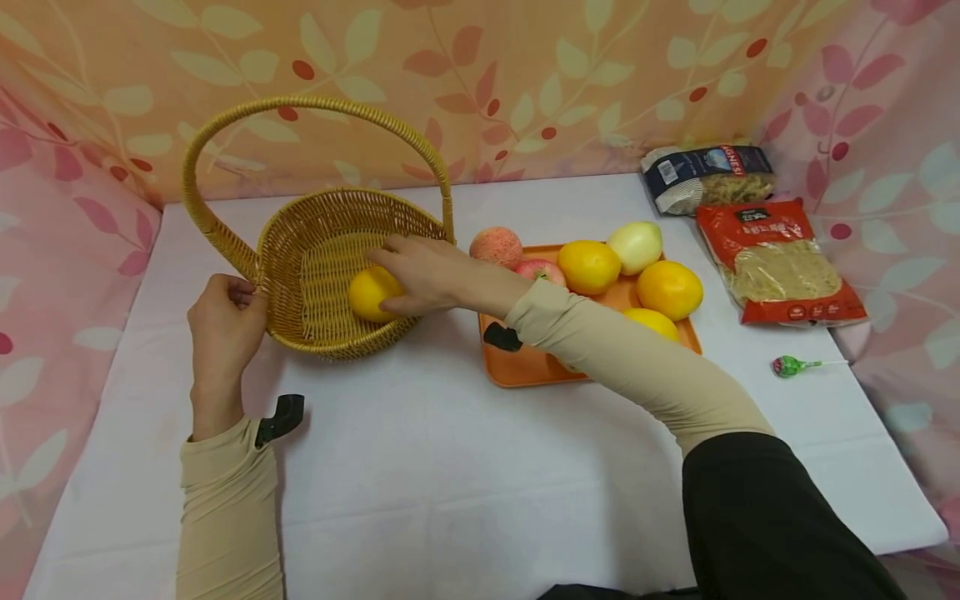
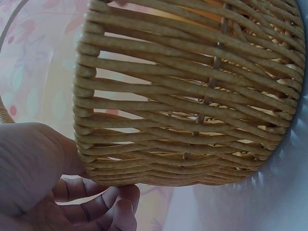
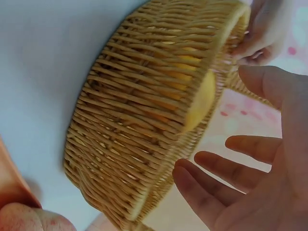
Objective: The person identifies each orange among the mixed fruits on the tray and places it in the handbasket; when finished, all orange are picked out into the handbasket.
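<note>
A wicker basket [image 1: 322, 250] with a tall arched handle stands at the back left of the table. My left hand [image 1: 228, 325] pinches its left rim between thumb and fingers, and in the left wrist view the fingers lie at the woven edge [image 2: 84, 125]. Inside the basket, on its right side, sits a round yellow fruit [image 1: 371, 293]. My right hand [image 1: 420, 275] reaches over the right rim, above this fruit. The right wrist view has its fingers [image 3: 231, 168] spread and apart from the fruit, with nothing held.
Right of the basket lies an orange tray [image 1: 525, 371] holding yellow fruits [image 1: 670, 290], a red apple [image 1: 542, 271], a pink peach [image 1: 496, 247] and a pale green fruit [image 1: 635, 247]. Two food packs [image 1: 783, 267] [image 1: 708, 179] and a lollipop [image 1: 795, 366] lie at the right.
</note>
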Available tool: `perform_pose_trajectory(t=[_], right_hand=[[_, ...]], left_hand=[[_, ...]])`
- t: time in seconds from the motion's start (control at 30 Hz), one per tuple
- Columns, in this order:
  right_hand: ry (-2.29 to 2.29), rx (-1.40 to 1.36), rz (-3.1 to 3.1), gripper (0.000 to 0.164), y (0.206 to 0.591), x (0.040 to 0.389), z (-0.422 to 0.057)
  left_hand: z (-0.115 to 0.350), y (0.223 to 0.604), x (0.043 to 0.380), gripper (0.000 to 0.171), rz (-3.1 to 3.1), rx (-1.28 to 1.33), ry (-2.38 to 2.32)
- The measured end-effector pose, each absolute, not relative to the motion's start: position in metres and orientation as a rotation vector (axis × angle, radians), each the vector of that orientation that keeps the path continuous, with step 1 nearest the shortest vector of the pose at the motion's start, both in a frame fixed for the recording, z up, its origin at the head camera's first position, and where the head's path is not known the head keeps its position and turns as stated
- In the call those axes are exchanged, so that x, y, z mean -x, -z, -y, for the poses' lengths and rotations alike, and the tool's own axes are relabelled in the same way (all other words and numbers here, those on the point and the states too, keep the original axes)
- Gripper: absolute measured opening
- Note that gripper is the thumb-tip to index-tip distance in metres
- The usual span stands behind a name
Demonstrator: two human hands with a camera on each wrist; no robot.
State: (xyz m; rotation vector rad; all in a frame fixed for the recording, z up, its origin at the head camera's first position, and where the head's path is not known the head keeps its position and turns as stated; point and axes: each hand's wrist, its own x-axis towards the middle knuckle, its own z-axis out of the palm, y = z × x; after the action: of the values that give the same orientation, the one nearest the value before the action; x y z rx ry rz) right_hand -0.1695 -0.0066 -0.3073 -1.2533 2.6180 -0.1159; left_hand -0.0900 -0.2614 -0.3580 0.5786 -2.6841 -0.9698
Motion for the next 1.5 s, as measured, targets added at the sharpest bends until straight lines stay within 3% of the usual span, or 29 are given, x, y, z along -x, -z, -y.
perform_pose_trajectory(t=[0.27,0.6,1.13,1.5], right_hand=[[0.241,1.421,-2.702,0.069,0.289,0.144,-0.036],[0.663,1.531,-2.945,0.058,0.28,0.126,-0.123],[0.609,0.79,-3.142,0.064,0.322,0.113,-0.265],[0.476,0.384,-3.047,0.067,0.333,0.112,-0.309]], left_hand=[[0.261,0.357,0.089,0.029,2.697,-0.586,0.969],[0.262,0.358,0.09,0.029,2.684,-0.57,0.965],[0.261,0.359,0.092,0.028,2.693,-0.55,0.971],[0.262,0.359,0.09,0.028,2.686,-0.553,0.952]])
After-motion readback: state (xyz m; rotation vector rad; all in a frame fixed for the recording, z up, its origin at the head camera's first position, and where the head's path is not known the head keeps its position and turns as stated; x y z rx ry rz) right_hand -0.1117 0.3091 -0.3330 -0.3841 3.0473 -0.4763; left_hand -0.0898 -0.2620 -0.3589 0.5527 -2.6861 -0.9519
